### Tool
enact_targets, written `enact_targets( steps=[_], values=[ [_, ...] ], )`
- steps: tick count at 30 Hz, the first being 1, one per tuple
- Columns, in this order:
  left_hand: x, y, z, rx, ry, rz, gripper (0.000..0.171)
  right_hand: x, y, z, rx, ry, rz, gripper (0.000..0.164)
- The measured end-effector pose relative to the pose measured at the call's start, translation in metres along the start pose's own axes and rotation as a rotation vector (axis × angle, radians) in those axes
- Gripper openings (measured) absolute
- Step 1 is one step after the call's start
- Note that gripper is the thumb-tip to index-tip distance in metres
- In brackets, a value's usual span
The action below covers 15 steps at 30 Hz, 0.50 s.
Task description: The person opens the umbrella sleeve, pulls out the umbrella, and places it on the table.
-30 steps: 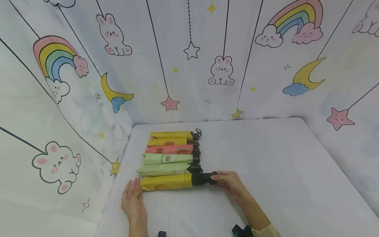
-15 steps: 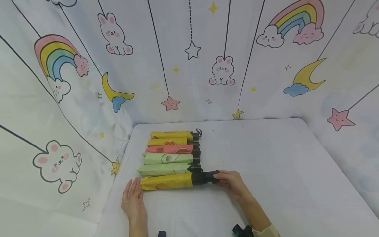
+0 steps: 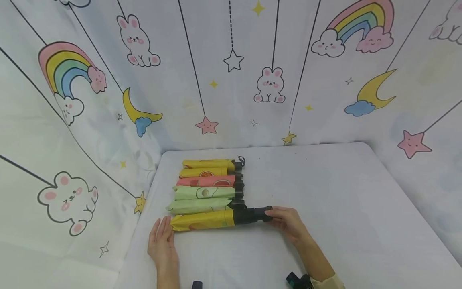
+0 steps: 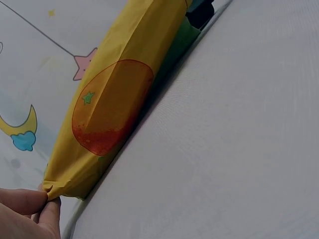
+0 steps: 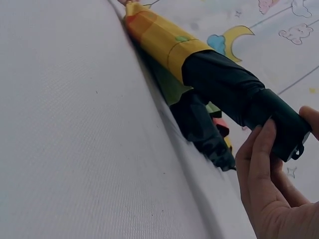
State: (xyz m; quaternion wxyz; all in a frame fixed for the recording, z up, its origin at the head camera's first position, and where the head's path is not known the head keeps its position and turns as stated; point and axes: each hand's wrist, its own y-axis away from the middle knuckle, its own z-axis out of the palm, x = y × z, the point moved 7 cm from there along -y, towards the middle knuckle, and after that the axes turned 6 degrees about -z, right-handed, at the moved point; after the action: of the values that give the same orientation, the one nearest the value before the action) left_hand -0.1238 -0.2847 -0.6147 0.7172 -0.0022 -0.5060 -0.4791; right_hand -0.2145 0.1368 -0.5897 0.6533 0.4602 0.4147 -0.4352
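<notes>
A folded umbrella point(image 3: 249, 216) lies nearest the person, its black handle end protruding from a yellow sleeve point(image 3: 202, 221) printed with oranges. The left hand point(image 3: 161, 241) is at the sleeve's left end; in the left wrist view its thumb and fingers pinch the sleeve's gathered tip. At the opposite end, the right hand point(image 3: 288, 224) grips the black handle point(image 5: 279, 124) between thumb and fingers, with a small loop showing at the handle's end. Wrinkled black material point(image 5: 219, 82) shows between handle and sleeve. Behind lie several more sleeved umbrellas in a row, the closest light green point(image 3: 202, 206).
Another light green umbrella point(image 3: 202, 193), a pink one point(image 3: 205, 181) and two yellow ones, the farthest yellow umbrella point(image 3: 205, 163) near the table's back, lie side by side with black ends rightward. A white cloth covers the table point(image 3: 325, 192). A printed curtain point(image 3: 231, 104) stands behind.
The right hand has moved a little rightward with the handle, and more black shows beyond the sleeve. The left hand and the sleeve have stayed in place.
</notes>
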Motion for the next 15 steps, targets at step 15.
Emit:
enact_targets(
  steps=[15],
  values=[
    [0.001, 0.002, 0.001, 0.012, -0.013, -0.014, 0.064, -0.008, 0.004, -0.017, 0.013, -0.036, -0.002, 0.027]
  ],
)
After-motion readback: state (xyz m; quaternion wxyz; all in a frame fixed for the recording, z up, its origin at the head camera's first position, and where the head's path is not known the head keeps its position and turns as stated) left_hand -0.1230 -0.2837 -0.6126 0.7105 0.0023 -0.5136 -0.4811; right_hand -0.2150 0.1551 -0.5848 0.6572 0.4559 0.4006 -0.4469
